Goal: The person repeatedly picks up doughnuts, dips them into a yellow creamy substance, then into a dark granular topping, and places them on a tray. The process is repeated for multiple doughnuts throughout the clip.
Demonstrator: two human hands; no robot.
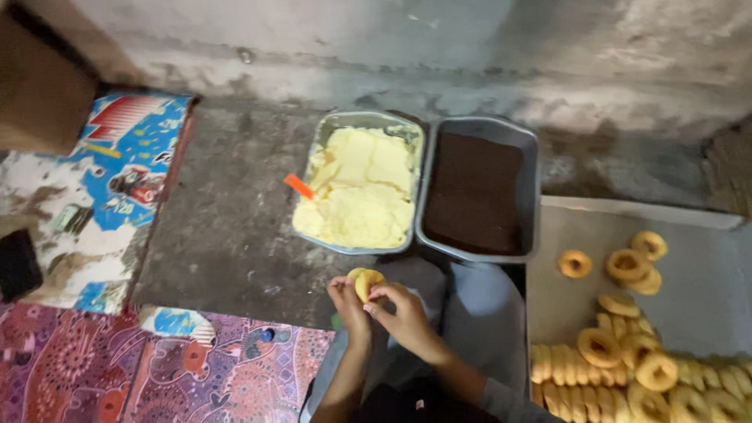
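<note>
A small lump of pale yellow dough (365, 282) sits between both my hands, low in the middle of the view. My left hand (346, 301) cups it from the left and my right hand (401, 312) pinches it from the right. Just beyond my hands stands a metal tray (323, 149) filled with the same yellow dough (362, 188), with an orange handle (298, 186) sticking out of its left side. A second metal tray (531, 188) beside it on the right holds a dark brown filling (475, 192).
A large flat baking tray (689, 290) at the right carries several ring-shaped dough pieces (627, 345). A patterned mat (117, 368) lies at the lower left, a worn blue printed sheet (102, 196) above it. A rough grey wall (439, 47) runs along the back.
</note>
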